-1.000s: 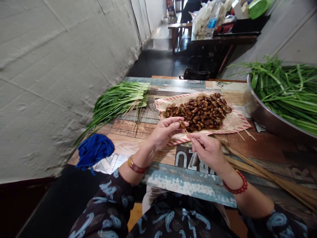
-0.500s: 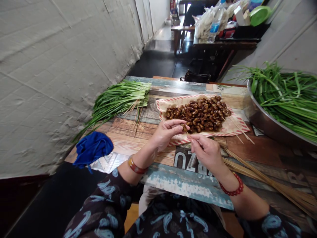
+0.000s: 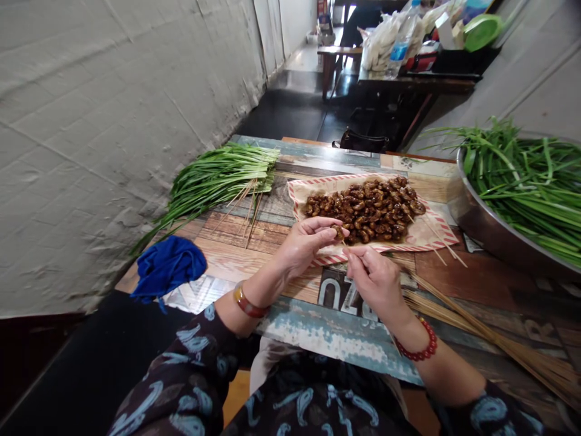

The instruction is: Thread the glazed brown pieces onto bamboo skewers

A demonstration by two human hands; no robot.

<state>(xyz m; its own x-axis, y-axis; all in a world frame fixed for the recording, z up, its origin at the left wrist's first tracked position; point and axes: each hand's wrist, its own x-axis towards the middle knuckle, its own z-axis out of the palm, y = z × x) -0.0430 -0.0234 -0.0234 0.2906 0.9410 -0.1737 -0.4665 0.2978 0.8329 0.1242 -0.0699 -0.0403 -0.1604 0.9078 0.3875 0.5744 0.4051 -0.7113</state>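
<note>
A: Hands?
B: Left hand (image 3: 305,242) is pinching a glossy brown piece (image 3: 338,231), right hand (image 3: 376,275) a thin skewer (image 3: 344,243), both hovering in from the table's (image 3: 322,332) near edge.
A: Handling?
B: Piece is looking light, slippery, squashable; I'd be holding its sides, gripping the stiff-looking skewer close by.

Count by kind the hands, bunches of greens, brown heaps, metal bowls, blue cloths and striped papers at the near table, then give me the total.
Hands: 2 (left hand, right hand)
Bunches of greens: 2 (lying greens, bowl greens)
Brown heap: 1
Metal bowl: 1
Blue cloth: 1
Striped paper: 1
Total: 8
</note>
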